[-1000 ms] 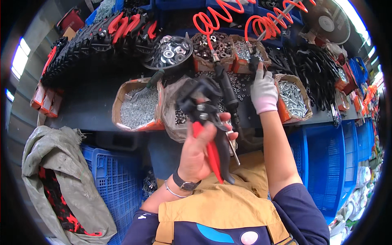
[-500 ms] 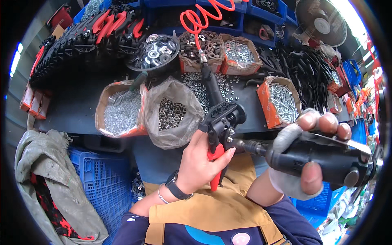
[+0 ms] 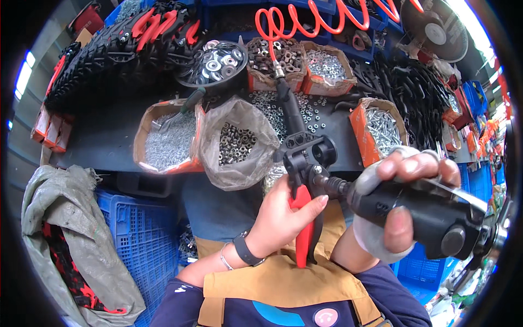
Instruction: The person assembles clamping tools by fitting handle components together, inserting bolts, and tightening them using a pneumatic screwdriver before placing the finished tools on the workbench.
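Note:
My left hand (image 3: 283, 216) is closed around a black hand tool with a red handle (image 3: 303, 223), its thumb lying along the red grip. In my right hand (image 3: 393, 196), partly covered by a white glove with bare fingertips, is a black power driver (image 3: 419, 210). The driver's tip meets a bolt on the side of the red-handled tool's black head. Behind that head a black cylindrical piece (image 3: 291, 109) runs up to a coiled red air hose (image 3: 305, 20); where its lower end goes is hidden. Left of my left hand stands a plastic bag of nuts (image 3: 245, 174).
Boxes hold small metal pins (image 3: 171, 144), screws (image 3: 383, 128), brown metal parts (image 3: 275, 60) and nuts (image 3: 325, 64). A bowl of washers (image 3: 222, 65) stands behind. Red-and-black tools (image 3: 122, 57) pile up at left, black handles (image 3: 417, 101) at right. A blue crate (image 3: 136, 234) stands below.
The whole view has shifted slightly, with the bench things moving right in the picture. Both hands and tools sit a little differently, the driver still meeting the bolt. More hose coils show.

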Tool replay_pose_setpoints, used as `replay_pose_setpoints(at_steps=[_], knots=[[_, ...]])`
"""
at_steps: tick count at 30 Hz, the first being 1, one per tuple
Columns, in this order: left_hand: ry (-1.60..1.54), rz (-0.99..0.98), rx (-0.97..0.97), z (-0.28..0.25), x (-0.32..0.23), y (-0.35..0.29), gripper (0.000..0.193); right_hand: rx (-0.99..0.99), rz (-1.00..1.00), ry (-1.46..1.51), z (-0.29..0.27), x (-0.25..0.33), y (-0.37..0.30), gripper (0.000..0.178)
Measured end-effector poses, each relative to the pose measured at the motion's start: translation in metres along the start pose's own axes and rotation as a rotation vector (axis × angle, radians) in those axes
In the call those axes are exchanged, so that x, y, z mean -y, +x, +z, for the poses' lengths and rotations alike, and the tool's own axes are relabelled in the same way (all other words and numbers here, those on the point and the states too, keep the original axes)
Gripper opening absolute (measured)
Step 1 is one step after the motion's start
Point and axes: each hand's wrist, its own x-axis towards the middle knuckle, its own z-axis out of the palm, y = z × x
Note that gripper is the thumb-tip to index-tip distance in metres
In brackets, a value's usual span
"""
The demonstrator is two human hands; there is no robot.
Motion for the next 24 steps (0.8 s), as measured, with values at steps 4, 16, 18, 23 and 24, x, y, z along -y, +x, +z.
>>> replay_pose_setpoints(at_steps=[4, 16, 18, 23, 24], knots=[[-0.061, -0.029, -0.151, -0.017, 0.005, 0.005, 0.036, -0.242, 0.036, 0.098, -0.013, -0.016, 0.014, 0.053], [-0.177, -0.033, -0.146, -0.029, 0.006, -0.002, 0.046, -0.229, 0.302, -0.203, -0.069, -0.166, 0.004, 0.043], [-0.308, -0.126, -0.113, -0.027, 0.001, 0.002, 0.043, -0.201, 0.436, -0.197, -0.073, -0.162, 0.012, 0.04], [-0.317, -0.185, -0.136, -0.029, 0.002, 0.012, 0.034, -0.318, 0.452, -0.287, -0.063, -0.12, 0.002, 0.037], [-0.084, -0.109, -0.121, -0.028, 0.002, 0.015, 0.034, -0.312, 0.361, -0.102, -0.055, -0.092, 0.003, 0.041]])
